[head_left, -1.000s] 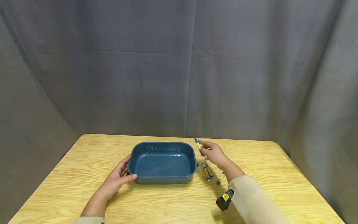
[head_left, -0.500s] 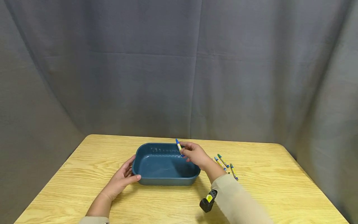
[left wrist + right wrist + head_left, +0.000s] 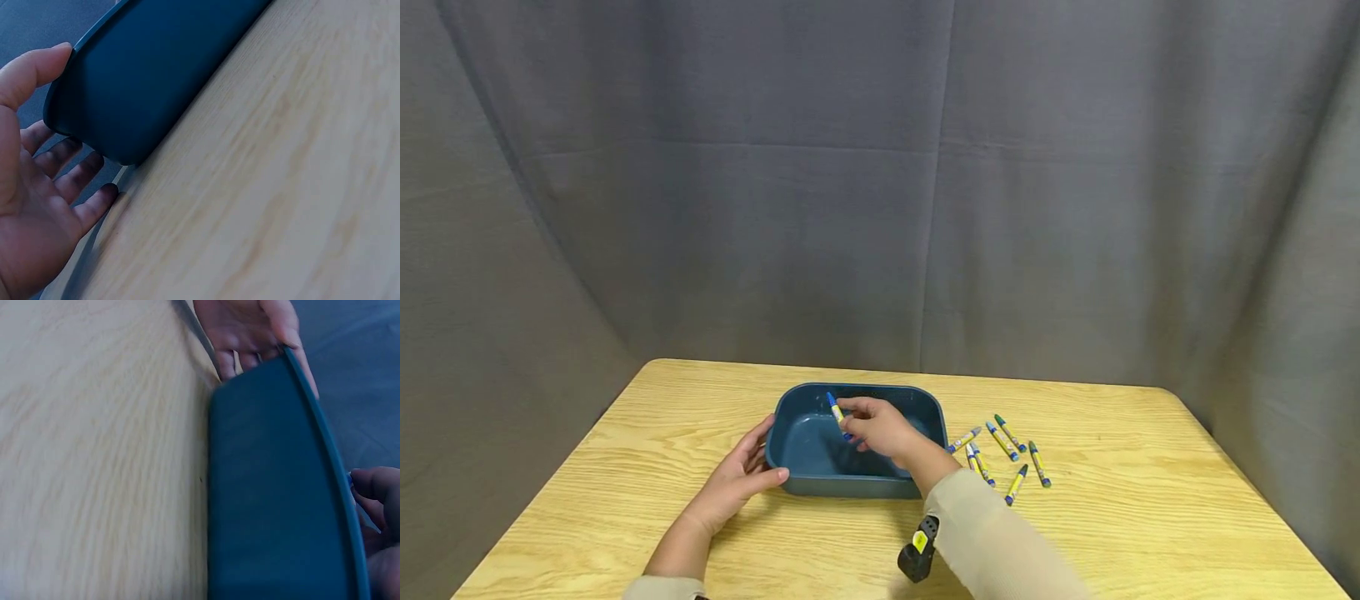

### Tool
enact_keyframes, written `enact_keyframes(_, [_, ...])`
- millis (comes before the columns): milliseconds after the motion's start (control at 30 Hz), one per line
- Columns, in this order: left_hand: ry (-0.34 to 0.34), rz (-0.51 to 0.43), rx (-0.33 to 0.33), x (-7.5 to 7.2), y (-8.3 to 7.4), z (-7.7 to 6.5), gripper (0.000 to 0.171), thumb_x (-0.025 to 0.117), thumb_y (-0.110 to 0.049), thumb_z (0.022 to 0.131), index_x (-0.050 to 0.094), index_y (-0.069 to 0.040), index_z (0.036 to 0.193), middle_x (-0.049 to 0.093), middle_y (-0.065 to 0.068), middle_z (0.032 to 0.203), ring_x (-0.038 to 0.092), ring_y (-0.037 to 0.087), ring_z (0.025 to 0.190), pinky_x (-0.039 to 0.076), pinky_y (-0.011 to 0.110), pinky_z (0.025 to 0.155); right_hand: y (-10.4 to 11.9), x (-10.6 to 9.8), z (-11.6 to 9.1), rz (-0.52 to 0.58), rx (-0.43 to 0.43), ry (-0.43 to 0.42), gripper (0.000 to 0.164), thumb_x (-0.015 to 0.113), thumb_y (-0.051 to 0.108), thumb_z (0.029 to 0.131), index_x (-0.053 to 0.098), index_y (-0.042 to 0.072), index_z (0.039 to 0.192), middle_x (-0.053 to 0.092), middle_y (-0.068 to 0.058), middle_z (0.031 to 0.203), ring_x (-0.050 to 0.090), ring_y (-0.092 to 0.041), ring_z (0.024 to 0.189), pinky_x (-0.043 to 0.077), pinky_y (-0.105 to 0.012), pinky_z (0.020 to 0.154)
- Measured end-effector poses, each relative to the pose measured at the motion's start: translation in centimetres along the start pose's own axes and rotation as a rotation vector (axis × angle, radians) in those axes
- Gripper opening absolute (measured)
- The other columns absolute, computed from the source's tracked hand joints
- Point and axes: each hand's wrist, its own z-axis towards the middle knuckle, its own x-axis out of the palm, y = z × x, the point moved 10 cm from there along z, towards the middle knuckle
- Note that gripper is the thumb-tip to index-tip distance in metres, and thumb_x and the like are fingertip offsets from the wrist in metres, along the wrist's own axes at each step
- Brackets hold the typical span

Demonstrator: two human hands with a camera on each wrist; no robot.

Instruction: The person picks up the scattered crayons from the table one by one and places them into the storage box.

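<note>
A dark teal rectangular plastic basin (image 3: 850,487) stands on the wooden table. My left hand (image 3: 733,485) rests against its left end, thumb at the near corner of the rim; the left wrist view shows the fingers extended along the end wall. Over the basin's inside, my right hand (image 3: 886,430) pinches a blue crayon (image 3: 835,408) with a yellow wrapper, its tip pointing up and away. In the right wrist view the basin's wall (image 3: 275,481) covers most of the crayon.
Several crayons lie scattered right of the basin, among them a dark green crayon (image 3: 1040,464) and a light blue crayon (image 3: 1002,442). A black wrist camera (image 3: 917,550) hangs from the right sleeve. A grey curtain (image 3: 790,208) stands behind the wooden table (image 3: 1120,500).
My right hand has carried the blue crayon leftward, from beside the basin's right rim to over its inside. The crayons on the table have come into fuller view. My left hand stays on the basin.
</note>
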Motion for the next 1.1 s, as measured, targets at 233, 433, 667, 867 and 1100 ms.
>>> enact_keyframes(233, [0.012, -0.005, -0.012, 0.1, 0.3, 0.1, 0.087, 0.068, -0.012, 0.088, 0.016, -0.012, 0.158, 0.028, 0.022, 0.158, 0.03, 0.04, 0.145, 0.036, 0.006, 0.096, -0.3, 2.8, 0.8, -0.022, 0.037, 0.026, 0.04, 0.058, 0.009, 0.096, 0.057, 0.004, 0.136, 0.064, -0.011, 0.097, 0.058, -0.014, 0.077, 0.05, -0.025, 0.065])
enact_keyframes(433, [0.008, 0.0, -0.021, 0.1, 0.3, 0.0, 0.086, 0.067, -0.012, 0.089, 0.016, -0.012, 0.158, 0.029, 0.023, 0.157, 0.031, 0.04, 0.144, 0.036, 0.006, 0.096, -0.8, 4.1, 1.3, -0.095, 0.074, 0.032, 0.038, 0.062, 0.005, 0.092, 0.062, 0.002, 0.13, 0.066, -0.008, 0.092, 0.055, -0.012, 0.071, 0.048, -0.023, 0.06])
enact_keyframes(667, [0.014, -0.003, -0.013, 0.2, 0.0, -0.1, 0.085, 0.066, -0.01, 0.09, 0.015, -0.012, 0.158, 0.027, 0.023, 0.158, 0.029, 0.04, 0.145, 0.036, 0.005, 0.096, -1.0, 5.0, 1.8, -0.241, 0.099, 0.059, 0.034, 0.066, 0.005, 0.09, 0.067, 0.002, 0.123, 0.07, -0.012, 0.097, 0.058, -0.014, 0.075, 0.048, -0.026, 0.065])
enact_keyframes(867, [0.015, 0.013, -0.005, 0.1, -0.1, -0.1, 0.085, 0.067, -0.012, 0.09, 0.015, -0.012, 0.158, 0.026, 0.022, 0.159, 0.028, 0.039, 0.146, 0.034, 0.012, 0.105, -0.7, 5.4, 2.1, -0.444, 0.076, 0.06, 0.03, 0.069, 0.009, 0.088, 0.071, 0.002, 0.117, 0.07, -0.013, 0.12, 0.061, -0.026, 0.116, 0.05, -0.039, 0.097])
enact_keyframes(1100, [0.006, 0.026, -0.005, 0.0, 0.0, -0.1, 0.086, 0.068, -0.014, 0.089, 0.016, -0.012, 0.158, 0.025, 0.022, 0.159, 0.026, 0.039, 0.147, 0.027, 0.041, 0.119, -0.4, 5.7, 1.9, -0.527, 0.08, 0.048, 0.031, 0.069, 0.014, 0.088, 0.072, 0.004, 0.117, 0.07, -0.011, 0.121, 0.059, -0.029, 0.122, 0.047, -0.044, 0.103])
